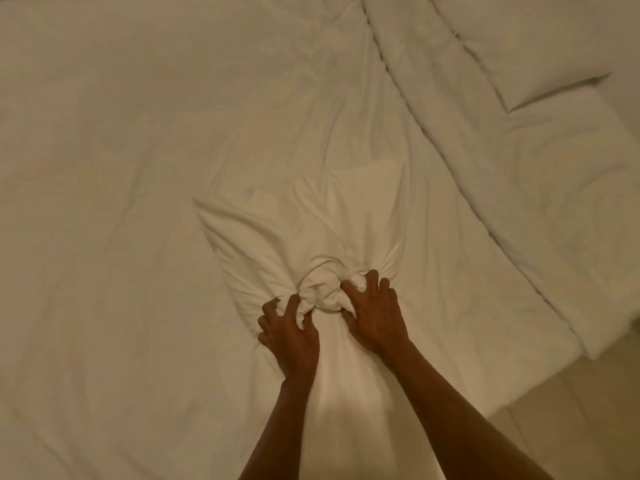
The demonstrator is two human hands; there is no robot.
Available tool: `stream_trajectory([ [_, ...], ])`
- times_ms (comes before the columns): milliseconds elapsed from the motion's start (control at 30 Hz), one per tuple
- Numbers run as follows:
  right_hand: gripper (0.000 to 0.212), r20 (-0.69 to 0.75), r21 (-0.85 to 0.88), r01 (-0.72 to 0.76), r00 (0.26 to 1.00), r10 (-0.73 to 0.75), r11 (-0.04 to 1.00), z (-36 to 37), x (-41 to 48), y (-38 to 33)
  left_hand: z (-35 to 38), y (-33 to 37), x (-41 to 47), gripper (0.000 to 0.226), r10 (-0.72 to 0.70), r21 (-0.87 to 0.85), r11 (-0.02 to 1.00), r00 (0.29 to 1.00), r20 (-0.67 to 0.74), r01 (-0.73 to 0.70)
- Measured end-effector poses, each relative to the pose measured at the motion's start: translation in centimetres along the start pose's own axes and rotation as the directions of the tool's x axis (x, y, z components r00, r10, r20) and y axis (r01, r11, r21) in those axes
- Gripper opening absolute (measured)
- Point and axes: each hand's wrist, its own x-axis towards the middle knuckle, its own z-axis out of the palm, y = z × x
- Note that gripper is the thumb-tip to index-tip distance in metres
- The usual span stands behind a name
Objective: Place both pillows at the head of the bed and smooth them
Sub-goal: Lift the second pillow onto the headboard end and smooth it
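Observation:
A white pillow (298, 220) lies crumpled in the middle of the bed. Its near end is bunched into a knot of cloth between my hands. My left hand (289, 336) clutches the bunched cloth from the left, fingers dug into the folds. My right hand (375, 313) grips the same bunch from the right. A second white pillow (540, 53) lies at the upper right, partly out of view, with one corner pointing down towards the duvet.
A white sheet (104, 202) covers the bed on the left, with shallow creases. A thick white duvet (502, 188) runs diagonally down the right side. The floor (588, 417) shows at the lower right, past the bed's edge.

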Motion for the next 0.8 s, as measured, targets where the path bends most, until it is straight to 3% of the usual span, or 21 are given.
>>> stream_trajectory([
  [167, 0.042, -0.085, -0.044, -0.118, 0.99, 0.114, 0.992, -8.4, -4.2, 4.0, -1.7, 7.5, -3.3, 0.029, 0.141, -0.083, 0.987, 0.99, 0.008, -0.139],
  [400, 0.043, -0.259, -0.138, -0.316, 0.926, 0.274, 0.939, -22.2, -10.1, 11.4, -4.3, 21.8, -9.1, 0.036, 0.38, -0.188, 0.91, 0.925, 0.017, -0.37],
  [800, 0.043, -0.519, 0.025, -0.585, 0.686, 0.511, 0.811, -34.3, -24.7, 24.3, -4.0, 39.7, -22.8, 0.038, 0.756, -0.218, 0.641, 0.654, 0.019, -0.736],
])
